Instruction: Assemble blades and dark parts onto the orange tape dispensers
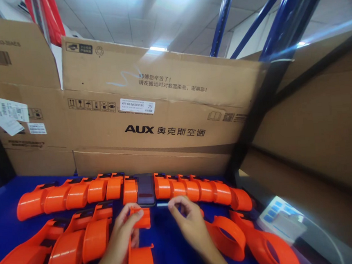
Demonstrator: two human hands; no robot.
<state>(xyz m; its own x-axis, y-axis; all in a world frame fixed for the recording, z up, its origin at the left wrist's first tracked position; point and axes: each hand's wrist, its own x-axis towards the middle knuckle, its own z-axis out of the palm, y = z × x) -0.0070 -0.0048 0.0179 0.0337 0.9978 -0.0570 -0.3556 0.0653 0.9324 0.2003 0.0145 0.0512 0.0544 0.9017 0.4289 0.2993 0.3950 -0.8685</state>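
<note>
Two rows of orange loops (77, 197), blue surface (173, 247), cardboard (102, 130) at 12 o'clock. Left grip (122, 230) pinches one loop (141, 261); right grip (189, 218) at pale rod (162, 204), can't tell if pinching.

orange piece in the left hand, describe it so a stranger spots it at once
Find the big AUX cardboard, then the blue surface below it. Just nearer than the dark flat slab there, the left hand grips the orange piece. Among the other orange pieces, it alone is held by that hand.
</note>
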